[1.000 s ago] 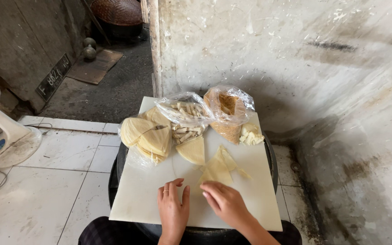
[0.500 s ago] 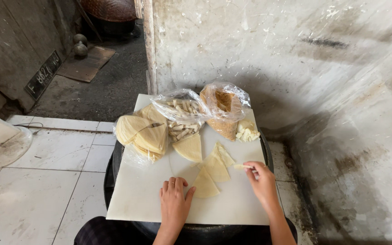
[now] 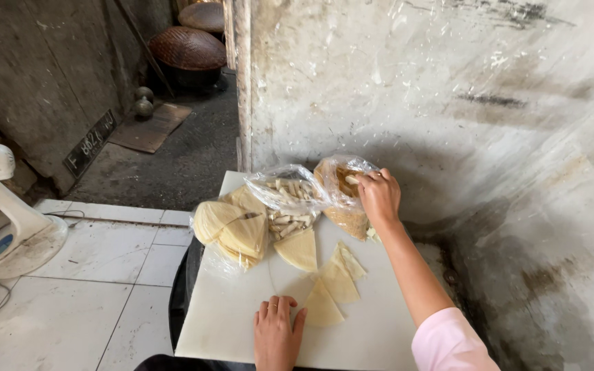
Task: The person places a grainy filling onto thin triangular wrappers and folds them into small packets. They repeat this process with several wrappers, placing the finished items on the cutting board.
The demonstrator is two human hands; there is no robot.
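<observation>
Reaching into a crumb bag [image 3: 344, 199], right hand [image 3: 378, 196] grip pinches crumbs; left hand [image 3: 276, 336] flat.

glossy clear plastic bags [image 3: 290, 189] on smooth matt board [image 3: 235, 309]

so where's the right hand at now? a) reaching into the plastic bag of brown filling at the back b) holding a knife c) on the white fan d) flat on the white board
a: the right hand reaches into the open clear bag of brown filling at the back of the white board, while the left hand lies flat beside a triangular wrapper piece.
</observation>
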